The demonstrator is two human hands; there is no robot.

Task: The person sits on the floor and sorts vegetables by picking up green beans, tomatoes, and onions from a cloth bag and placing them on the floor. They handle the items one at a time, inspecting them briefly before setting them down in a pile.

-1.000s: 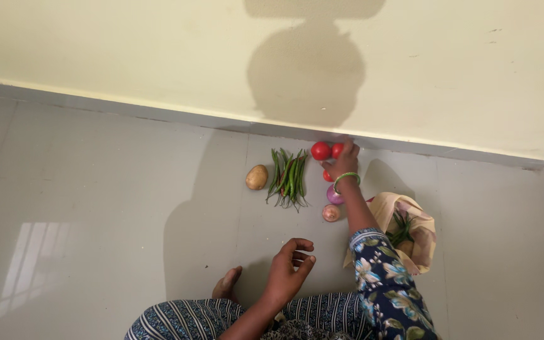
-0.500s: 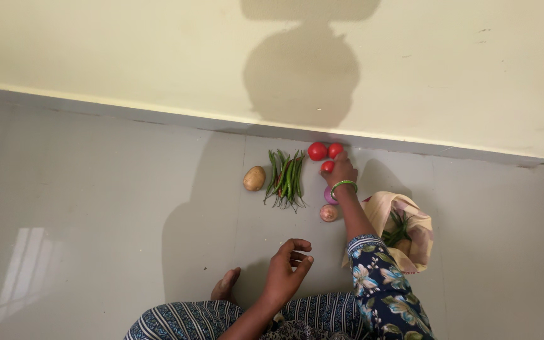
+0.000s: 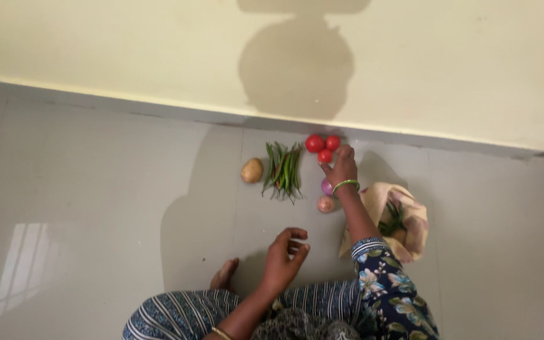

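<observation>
My right hand (image 3: 342,166), with a green bangle on the wrist, reaches out over the floor and its fingertips touch a small red tomato (image 3: 325,156). Two more red tomatoes (image 3: 315,143) lie just beyond it by the wall. Two onions (image 3: 326,203) lie below the hand, one partly hidden by my wrist. A bunch of green chillies (image 3: 283,170) and a potato (image 3: 252,170) lie to the left. My left hand (image 3: 286,257) hovers near my knee, fingers loosely curled, holding nothing.
A cream cloth bag (image 3: 404,220) with greens inside lies open on the floor to the right of my forearm. A pale yellow wall (image 3: 158,50) meets the grey tiled floor (image 3: 96,189) just behind the tomatoes. My bare foot (image 3: 225,275) rests near my left hand.
My right hand has drawn back slightly from the two far tomatoes and set a third small tomato beside them. My left hand has stayed almost still.
</observation>
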